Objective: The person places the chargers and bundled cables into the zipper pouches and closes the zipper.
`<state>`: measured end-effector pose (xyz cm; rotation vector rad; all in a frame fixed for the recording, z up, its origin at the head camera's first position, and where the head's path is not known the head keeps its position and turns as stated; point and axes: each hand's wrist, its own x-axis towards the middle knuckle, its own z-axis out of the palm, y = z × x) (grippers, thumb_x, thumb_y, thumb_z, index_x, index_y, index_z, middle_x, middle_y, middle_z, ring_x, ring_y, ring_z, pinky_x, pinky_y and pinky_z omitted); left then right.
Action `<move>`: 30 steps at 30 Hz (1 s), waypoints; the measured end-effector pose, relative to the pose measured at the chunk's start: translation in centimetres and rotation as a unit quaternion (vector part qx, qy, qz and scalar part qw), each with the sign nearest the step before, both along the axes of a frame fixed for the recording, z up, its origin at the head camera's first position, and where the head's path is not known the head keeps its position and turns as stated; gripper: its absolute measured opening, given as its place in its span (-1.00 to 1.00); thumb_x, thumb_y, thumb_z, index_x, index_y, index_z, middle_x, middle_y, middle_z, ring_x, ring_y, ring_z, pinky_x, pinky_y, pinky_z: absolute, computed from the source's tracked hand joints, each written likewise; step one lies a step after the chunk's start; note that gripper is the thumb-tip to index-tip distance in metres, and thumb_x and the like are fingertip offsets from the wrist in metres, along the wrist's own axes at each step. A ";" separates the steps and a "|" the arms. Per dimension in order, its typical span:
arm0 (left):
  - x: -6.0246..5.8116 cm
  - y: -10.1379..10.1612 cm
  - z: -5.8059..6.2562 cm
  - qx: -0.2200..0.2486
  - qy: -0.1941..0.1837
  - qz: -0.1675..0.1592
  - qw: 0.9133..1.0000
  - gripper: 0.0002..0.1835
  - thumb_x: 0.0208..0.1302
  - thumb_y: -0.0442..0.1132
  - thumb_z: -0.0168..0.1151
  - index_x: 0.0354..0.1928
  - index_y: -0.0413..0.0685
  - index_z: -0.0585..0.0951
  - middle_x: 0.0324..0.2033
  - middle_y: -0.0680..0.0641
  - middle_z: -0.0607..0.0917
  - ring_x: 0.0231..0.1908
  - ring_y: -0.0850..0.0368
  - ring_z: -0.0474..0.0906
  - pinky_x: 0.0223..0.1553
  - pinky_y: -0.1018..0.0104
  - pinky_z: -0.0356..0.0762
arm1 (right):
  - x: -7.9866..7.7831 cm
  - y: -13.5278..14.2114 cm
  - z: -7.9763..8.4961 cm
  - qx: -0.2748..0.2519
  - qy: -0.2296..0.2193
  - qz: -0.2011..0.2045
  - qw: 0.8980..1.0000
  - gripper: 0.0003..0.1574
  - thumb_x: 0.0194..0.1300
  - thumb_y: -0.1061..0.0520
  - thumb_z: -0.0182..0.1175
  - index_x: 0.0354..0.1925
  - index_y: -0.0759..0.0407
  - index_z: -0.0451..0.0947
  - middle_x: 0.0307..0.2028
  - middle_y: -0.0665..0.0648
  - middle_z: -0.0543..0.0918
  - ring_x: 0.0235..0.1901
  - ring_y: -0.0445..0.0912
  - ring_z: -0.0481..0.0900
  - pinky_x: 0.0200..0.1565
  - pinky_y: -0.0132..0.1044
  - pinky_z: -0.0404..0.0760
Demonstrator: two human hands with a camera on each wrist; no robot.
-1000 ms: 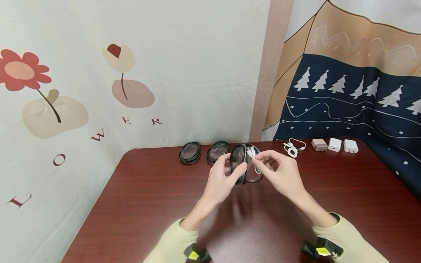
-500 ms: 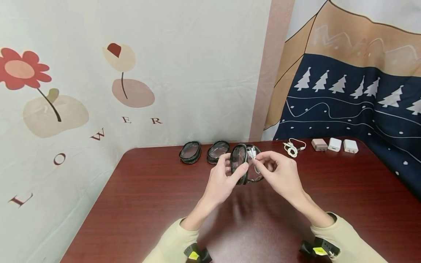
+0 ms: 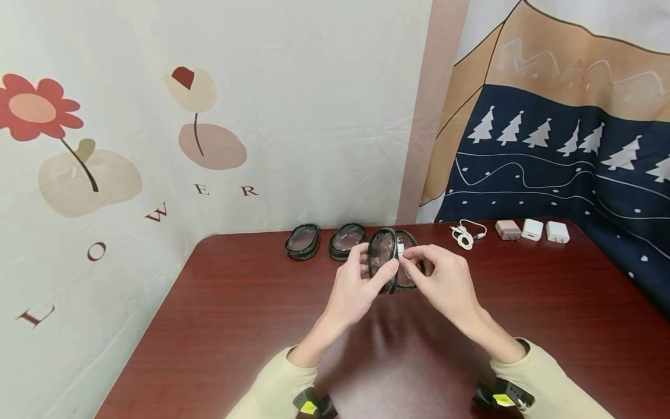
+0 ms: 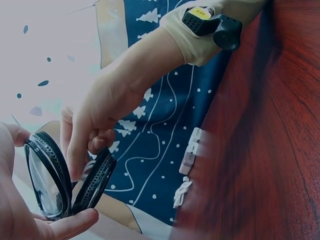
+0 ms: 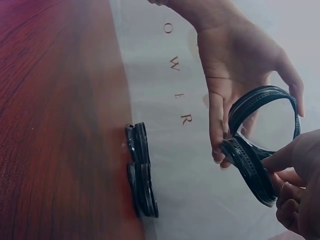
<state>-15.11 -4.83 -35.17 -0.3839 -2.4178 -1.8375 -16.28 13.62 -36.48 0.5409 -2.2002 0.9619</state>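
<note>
A small clear oval pouch with black zipped edges [image 3: 381,253] is spread apart above the table in the head view. My left hand [image 3: 352,290] grips its left half, thumb on the near face and fingers behind. A bundled white cable [image 3: 401,247] shows only partly between the two halves. Pinching it between thumb and forefinger is my right hand [image 3: 446,284], whose fingertips reach inside the pouch. From the left wrist view, the pouch [image 4: 50,175] forms a V, and the right hand [image 4: 100,117] dips into its gap.
Two similar pouches, one on the left [image 3: 302,241] and one nearer [image 3: 347,241], lie at the table's back edge. Further right are a coiled white cable [image 3: 463,237], a pinkish charger [image 3: 508,230] and two white chargers [image 3: 532,230]. Wall cloths hang behind the table [image 3: 235,326].
My right hand has shifted slightly left and lower, carrying the cable deeper into the pouch, so less of its white ends shows. The left hand keeps its hold, nearly still.
</note>
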 end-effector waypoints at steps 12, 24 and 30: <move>0.2 0.1 0.1 -0.015 -0.005 -0.003 1.000 -0.35 0.29 0.14 0.25 0.24 -0.18 0.47 -0.11 -0.13 0.70 -0.15 0.10 0.70 -0.10 0.15 0.63 | 0.3 -0.2 -0.5 0.058 -0.004 -0.035 0.998 -0.80 0.07 0.33 0.49 -0.28 0.17 0.77 -0.45 0.03 0.70 -0.55 -0.21 0.40 -0.53 -0.27 0.42; 0.2 0.0 0.2 -0.023 -0.012 0.002 1.000 -0.36 0.30 0.12 0.26 0.23 -0.20 0.48 -0.14 -0.10 0.70 -0.17 0.13 0.69 -0.14 0.19 0.62 | 0.2 -0.4 -0.8 0.101 0.034 -0.016 0.994 -0.82 0.05 0.33 0.48 -0.34 0.15 0.73 -0.54 -0.03 0.58 -0.49 -0.19 0.45 -0.54 -0.31 0.45; 0.1 -0.1 0.3 -0.031 -0.024 0.004 0.999 -0.33 0.29 0.14 0.26 0.25 -0.21 0.47 -0.12 -0.10 0.70 -0.16 0.12 0.69 -0.12 0.16 0.61 | 0.1 -0.3 -0.8 0.106 0.035 -0.007 0.994 -0.82 0.04 0.34 0.47 -0.34 0.15 0.74 -0.53 -0.03 0.58 -0.48 -0.19 0.46 -0.54 -0.31 0.47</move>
